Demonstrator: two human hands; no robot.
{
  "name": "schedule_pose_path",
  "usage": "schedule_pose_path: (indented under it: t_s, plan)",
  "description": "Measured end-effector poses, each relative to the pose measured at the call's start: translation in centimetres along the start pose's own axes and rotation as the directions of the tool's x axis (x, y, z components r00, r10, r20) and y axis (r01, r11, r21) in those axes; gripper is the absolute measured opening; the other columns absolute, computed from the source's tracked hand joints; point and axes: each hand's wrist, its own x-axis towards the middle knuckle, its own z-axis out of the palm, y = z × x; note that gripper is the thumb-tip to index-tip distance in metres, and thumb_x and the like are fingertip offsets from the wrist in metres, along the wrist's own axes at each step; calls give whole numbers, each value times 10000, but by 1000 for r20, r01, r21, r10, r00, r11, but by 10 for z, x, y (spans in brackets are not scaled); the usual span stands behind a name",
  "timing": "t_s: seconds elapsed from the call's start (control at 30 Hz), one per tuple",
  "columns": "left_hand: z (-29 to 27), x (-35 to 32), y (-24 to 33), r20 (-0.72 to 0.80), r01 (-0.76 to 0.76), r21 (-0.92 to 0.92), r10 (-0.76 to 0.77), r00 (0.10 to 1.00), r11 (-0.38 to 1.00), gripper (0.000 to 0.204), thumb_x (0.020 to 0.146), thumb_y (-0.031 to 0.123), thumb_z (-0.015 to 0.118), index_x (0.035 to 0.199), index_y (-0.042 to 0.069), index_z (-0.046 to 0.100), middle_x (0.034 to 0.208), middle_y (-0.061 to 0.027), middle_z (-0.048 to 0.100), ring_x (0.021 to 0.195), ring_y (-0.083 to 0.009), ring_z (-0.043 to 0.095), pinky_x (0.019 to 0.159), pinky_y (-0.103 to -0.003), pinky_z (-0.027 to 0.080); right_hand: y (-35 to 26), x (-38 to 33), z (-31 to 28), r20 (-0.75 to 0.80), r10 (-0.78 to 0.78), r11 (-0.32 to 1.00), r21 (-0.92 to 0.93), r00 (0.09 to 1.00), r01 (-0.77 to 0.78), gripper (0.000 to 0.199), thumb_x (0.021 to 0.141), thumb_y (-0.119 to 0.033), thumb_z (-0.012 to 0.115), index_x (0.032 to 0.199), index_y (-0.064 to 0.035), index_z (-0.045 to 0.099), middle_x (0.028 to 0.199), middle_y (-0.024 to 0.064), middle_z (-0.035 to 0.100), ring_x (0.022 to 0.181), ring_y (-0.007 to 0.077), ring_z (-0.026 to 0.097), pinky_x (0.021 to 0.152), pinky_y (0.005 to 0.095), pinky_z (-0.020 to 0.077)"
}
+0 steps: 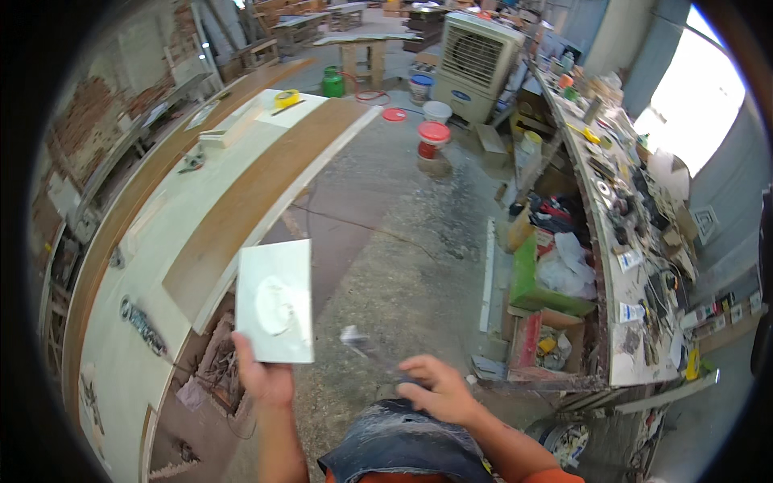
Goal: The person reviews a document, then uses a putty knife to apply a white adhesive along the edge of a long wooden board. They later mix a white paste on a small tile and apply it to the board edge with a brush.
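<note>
My left hand [268, 380] is closed on the lower edge of a white rectangular board [299, 278], held up in front of me. A mound of white paste [274, 307] sits on the board's face. To the right, my right hand [441, 391] has its fingers closed around the handle of what looks like a putty knife [361, 346], smeared by motion. Its blade end looks whitish and points toward the board, apart from it. The handle is mostly hidden by my fingers.
On the left, a long table [109, 378] carries a curved brown panel [241, 201], a power tool [142, 326] and a yellow tape roll [286, 98]. A cluttered bench [624, 354] runs along the right. Red-lidded bucket [433, 135], air cooler [479, 60] and floor cable [370, 228] lie ahead.
</note>
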Motion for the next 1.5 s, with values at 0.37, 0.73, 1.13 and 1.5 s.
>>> schedule_pose_path:
  t_s: [0.37, 0.73, 1.13, 1.5]
  plan:
    - [-19, -34, 13, -96, -3, -61, -3, 995, 998, 672, 1076, 463, 485, 1549, 1, 361, 1568, -160, 454, 1407, -333, 472, 1168, -511, 398, 44, -2, 19, 460, 343, 667, 495, 819, -558, 438, 1081, -253, 521, 1484, -91, 460, 829, 57, 627, 533, 99, 529, 437, 254, 384]
    - [-18, -40, 3, 133, -13, 143, -6, 991, 990, 623, 1080, 411, 501, 1490, -52, 428, 1490, -165, 537, 1345, -306, 539, 1146, -449, 414, -58, 45, -9, 141, 271, 736, 608, 952, -299, 452, 1059, -187, 533, 1476, -25, 468, 833, 83, 659, 539, 122, 560, 432, 256, 406]
    - [-22, -46, 13, 388, -169, 408, -3, 922, 897, 560, 1070, 324, 552, 1452, -77, 470, 1409, -162, 587, 1274, -269, 585, 1092, -404, 443, -77, 30, -10, 78, 235, 925, 288, 969, -247, 450, 1049, -173, 534, 1473, -30, 495, 905, 62, 686, 555, 94, 574, 458, 233, 426]
    - [-3, -49, -23, 312, -413, 350, 310, 898, 841, 578, 1080, 340, 535, 1469, -76, 436, 1454, -172, 547, 1319, -280, 547, 1128, -418, 411, -43, -19, 31, 169, 417, 808, 380, 893, -450, 399, 1043, -125, 527, 1424, -5, 517, 876, 117, 674, 497, 137, 539, 423, 255, 400]
